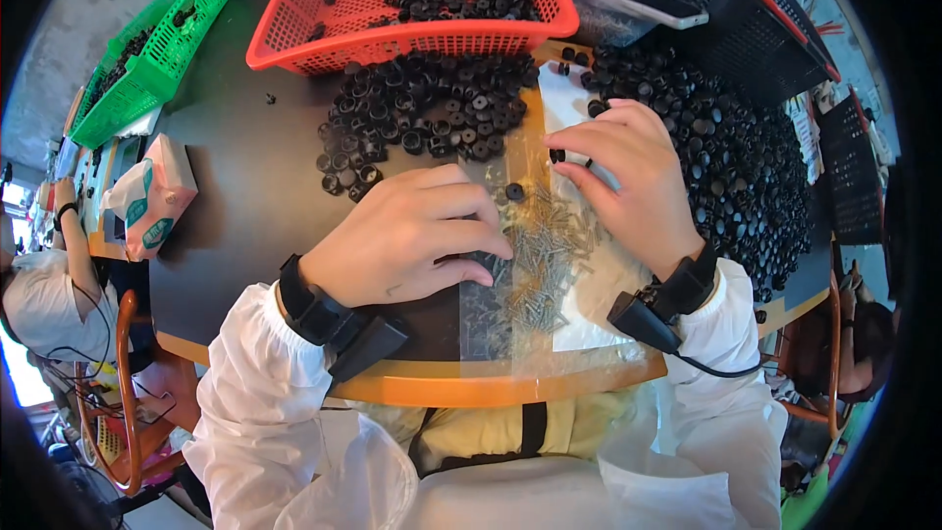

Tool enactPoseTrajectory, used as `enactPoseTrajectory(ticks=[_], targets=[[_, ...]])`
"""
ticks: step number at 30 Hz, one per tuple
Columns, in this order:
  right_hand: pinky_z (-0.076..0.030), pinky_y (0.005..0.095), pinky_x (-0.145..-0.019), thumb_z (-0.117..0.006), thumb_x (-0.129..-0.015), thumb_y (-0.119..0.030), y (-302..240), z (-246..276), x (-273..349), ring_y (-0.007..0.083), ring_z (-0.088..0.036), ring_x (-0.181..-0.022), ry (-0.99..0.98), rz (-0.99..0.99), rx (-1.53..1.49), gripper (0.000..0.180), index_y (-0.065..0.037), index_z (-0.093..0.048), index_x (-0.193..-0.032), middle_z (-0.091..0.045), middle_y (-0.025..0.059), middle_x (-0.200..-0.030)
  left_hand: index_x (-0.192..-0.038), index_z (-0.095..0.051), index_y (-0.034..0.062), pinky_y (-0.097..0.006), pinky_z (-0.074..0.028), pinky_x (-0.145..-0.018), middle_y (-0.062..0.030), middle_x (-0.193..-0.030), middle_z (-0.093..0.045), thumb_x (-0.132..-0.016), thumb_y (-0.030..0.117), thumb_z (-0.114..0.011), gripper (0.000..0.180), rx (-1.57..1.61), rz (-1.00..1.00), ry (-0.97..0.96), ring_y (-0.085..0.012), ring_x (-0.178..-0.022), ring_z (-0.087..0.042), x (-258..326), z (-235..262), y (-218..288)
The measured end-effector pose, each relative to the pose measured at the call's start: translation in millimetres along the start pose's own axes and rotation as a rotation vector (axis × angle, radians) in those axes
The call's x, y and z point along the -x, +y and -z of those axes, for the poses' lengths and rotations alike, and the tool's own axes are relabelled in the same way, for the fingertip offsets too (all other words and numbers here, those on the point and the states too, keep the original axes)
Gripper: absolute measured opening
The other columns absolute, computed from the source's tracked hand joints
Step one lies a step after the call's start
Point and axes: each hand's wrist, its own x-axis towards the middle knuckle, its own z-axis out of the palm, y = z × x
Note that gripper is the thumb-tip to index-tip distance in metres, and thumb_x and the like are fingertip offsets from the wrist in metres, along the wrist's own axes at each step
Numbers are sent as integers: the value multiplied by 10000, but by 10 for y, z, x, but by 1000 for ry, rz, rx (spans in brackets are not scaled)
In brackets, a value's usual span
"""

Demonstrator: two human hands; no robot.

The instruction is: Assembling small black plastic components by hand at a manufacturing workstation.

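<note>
My right hand [633, 172] pinches a small black round plastic part [556, 155] between thumb and index finger. To the left and lower, my left hand [412, 236] hovers with thumb and fingers apart, and I see nothing between them. Its fingertips are close to a loose heap of thin metal screws [540, 260] on clear plastic film. One black disc with a central hole [514, 192] lies at the top of the screws. Beyond my left hand is a pile of black ring-shaped and disc-shaped parts [432, 103]. Many glossy black caps [736, 172] spread right of my right hand.
A red basket [412, 36] holding black parts stands at the back. Behind the caps are a clear tub [608, 25] and a black crate [756, 49]. A green basket [162, 69] and a tissue pack [167, 191] are left. Other people sit at both sides.
</note>
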Motion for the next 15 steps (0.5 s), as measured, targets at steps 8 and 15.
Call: enactPoseTrajectory(ticks=[8, 15], targets=[[-458, 383, -866, -764, -691, -109, -66, 4, 54, 244, -583, -842, -34, -54, -66, 228, -106, -685, -905, -648, 33, -822, -813, -666, 136, -321, -463, -681, 13, -835, -591, -649, 215, -798, 226, -182, 122, 51, -202, -789, -563, 7, -12, 30], [-481, 326, -817, -765, -693, -74, -164, -17, 84, 229, -601, -845, -48, -150, -241, 249, -93, -681, -926, -670, 32, -887, -812, -638, 138, -316, -456, -700, 13, -824, -590, -697, 165, -769, 176, -201, 65, 16, -205, -801, -564, 18, -27, 8]])
